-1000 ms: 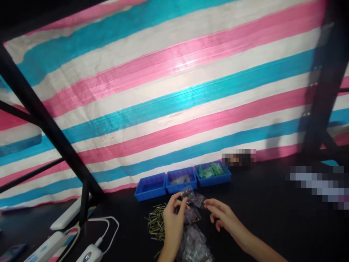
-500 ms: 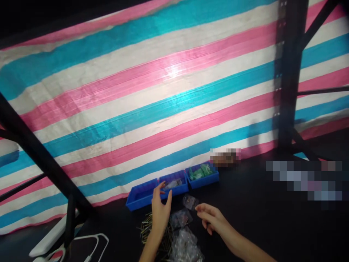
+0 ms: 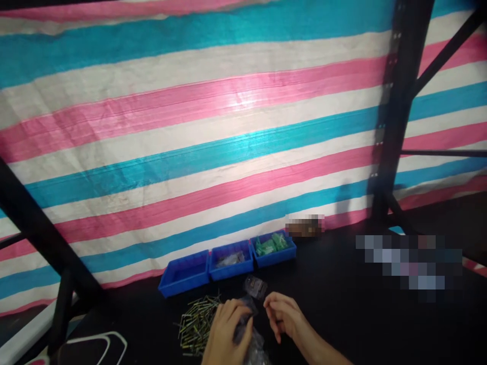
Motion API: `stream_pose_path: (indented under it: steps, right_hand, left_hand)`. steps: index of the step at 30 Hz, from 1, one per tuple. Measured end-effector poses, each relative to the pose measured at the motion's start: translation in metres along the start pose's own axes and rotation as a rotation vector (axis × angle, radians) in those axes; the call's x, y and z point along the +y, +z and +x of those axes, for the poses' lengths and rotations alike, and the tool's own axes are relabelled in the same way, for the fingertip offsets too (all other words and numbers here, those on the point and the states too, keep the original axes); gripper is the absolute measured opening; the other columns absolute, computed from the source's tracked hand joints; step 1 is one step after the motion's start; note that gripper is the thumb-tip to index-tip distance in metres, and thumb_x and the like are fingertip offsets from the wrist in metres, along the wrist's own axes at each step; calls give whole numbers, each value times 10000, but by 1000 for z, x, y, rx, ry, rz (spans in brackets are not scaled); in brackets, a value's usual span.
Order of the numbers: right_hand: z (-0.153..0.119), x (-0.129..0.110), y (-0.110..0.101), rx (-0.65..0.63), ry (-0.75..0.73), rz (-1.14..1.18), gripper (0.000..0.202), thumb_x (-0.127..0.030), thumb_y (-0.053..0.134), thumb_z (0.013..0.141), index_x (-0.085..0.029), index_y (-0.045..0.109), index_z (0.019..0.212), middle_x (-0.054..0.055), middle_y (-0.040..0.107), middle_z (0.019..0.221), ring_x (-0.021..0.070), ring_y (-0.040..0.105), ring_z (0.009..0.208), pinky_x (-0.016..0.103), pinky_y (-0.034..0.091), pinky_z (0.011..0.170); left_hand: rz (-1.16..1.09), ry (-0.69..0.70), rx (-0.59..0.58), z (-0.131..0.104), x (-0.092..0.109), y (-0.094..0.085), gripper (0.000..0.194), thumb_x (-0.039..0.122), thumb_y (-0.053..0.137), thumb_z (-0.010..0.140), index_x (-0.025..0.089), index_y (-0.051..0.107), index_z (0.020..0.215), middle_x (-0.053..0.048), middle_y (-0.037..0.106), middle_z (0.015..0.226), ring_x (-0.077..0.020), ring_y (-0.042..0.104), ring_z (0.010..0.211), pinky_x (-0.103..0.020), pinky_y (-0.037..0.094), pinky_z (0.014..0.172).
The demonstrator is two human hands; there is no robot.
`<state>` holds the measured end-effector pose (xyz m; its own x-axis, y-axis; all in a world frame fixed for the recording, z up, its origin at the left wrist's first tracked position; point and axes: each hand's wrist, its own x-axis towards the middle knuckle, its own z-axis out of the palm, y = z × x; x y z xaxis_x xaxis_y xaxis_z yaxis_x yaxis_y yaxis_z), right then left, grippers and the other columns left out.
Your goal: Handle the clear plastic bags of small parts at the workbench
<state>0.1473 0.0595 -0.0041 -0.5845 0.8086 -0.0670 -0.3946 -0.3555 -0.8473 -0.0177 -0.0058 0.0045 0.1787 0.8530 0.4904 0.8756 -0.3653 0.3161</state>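
Note:
My left hand [image 3: 230, 329] arches over clear plastic bags [image 3: 257, 350] near the bottom edge, its thumb and fingers apart. It partly covers them, and I see no firm grip on one. To its right, my right hand [image 3: 285, 319] hovers with loosely curled fingers and nothing visible in them. Just beyond its fingertips lies a small clear packet [image 3: 255, 287] with dark contents too small to make out. Left of my left hand is a loose heap of thin yellowish and dark sticks [image 3: 196, 324], partly hidden by that hand.
Behind the hands stand three blue trays: a left one [image 3: 163, 289], a middle one [image 3: 232, 274] with clear packets, and a right one [image 3: 276, 259] with green packets. A striped sheet [image 3: 228, 152] hangs behind, between dark metal posts. White cable [image 3: 117, 339] lies at lower left.
My left hand has come back from the middle tray toward the clear bags, and its fingers have curved down. My right hand has shifted slightly left and down. The view has tilted.

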Motion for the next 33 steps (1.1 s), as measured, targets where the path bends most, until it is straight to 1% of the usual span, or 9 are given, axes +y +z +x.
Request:
stream_pose_path:
  steps: [4, 8, 12, 15, 17, 19, 26, 30, 33]
  right_hand:
    - [0, -2, -5, -29, -30, 89, 273, -405, 586, 652, -136, 596, 696, -37, 487, 523, 68, 410, 375, 256, 431, 446]
    - [-9, -8, -4, -141, -27, 150, 327, -450, 546, 702, -132, 620, 731, -18, 523, 554, 86, 441, 411, 346, 475, 605]
    - [-26, -28, 9, -297, -73, 131, 324, -423, 526, 723, -118, 631, 743, 24, 575, 626, 128, 519, 507, 416, 426, 831]
    - [-37, -50, 28, -339, -105, 260, 272, -383, 484, 739, -153, 595, 648, -5, 534, 576, 105, 480, 467, 428, 383, 925]
    - [-43, -67, 43, -344, -105, 378, 270, -381, 468, 748, -163, 595, 652, -33, 498, 551, 64, 400, 402, 407, 401, 931]
    - [-48, -83, 59, -366, -127, 427, 280, -371, 448, 762, -162, 585, 635, -37, 478, 539, 52, 371, 391, 377, 418, 929]
    - [-58, -124, 105, -615, -273, 442, 273, -367, 444, 772, -169, 551, 617, -47, 449, 535, 44, 349, 392, 318, 466, 874]
    - [-65, -141, 114, -722, -343, 467, 260, -371, 450, 778, -181, 536, 623, -68, 427, 508, 38, 303, 363, 292, 484, 844]
    - [-77, -154, 103, -829, -443, 432, 278, -371, 445, 805, -197, 531, 606, -98, 322, 399, 44, 264, 309, 274, 496, 813]
  left_hand:
    - [-4, -56, 2, -1, -4, -2, 141, 200, 434, 867, 200, 575, 854, -46, 592, 871, -183, 552, 825, -343, 424, 761]
    - [0, -81, 42, 0, -5, -2, 154, 188, 430, 857, 191, 576, 811, -36, 586, 829, -176, 541, 794, -335, 409, 737]
    - [62, -69, 44, 0, -8, -3, 146, 200, 449, 841, 183, 583, 783, -32, 585, 829, -172, 536, 791, -334, 394, 757]
    - [64, -78, 64, -2, -12, -4, 159, 231, 449, 844, 182, 587, 782, -34, 584, 842, -180, 532, 807, -343, 380, 765]
    - [71, -68, 75, -3, -12, -5, 172, 243, 441, 850, 184, 587, 782, -30, 583, 844, -179, 531, 802, -344, 376, 762]
    - [90, -42, 80, -3, -10, -6, 177, 245, 436, 852, 187, 586, 777, -25, 581, 839, -173, 532, 793, -337, 377, 755]
    - [110, -11, 74, -4, -8, 0, 136, 204, 447, 838, 194, 570, 779, -15, 572, 840, -167, 541, 822, -352, 377, 821]
    - [92, -22, 84, -5, -11, 0, 121, 183, 459, 825, 200, 571, 782, -12, 569, 835, -162, 544, 816, -358, 383, 838]
    - [104, -5, 74, -4, -6, -3, 126, 174, 455, 822, 199, 572, 781, -16, 569, 830, -164, 544, 812, -350, 394, 821]
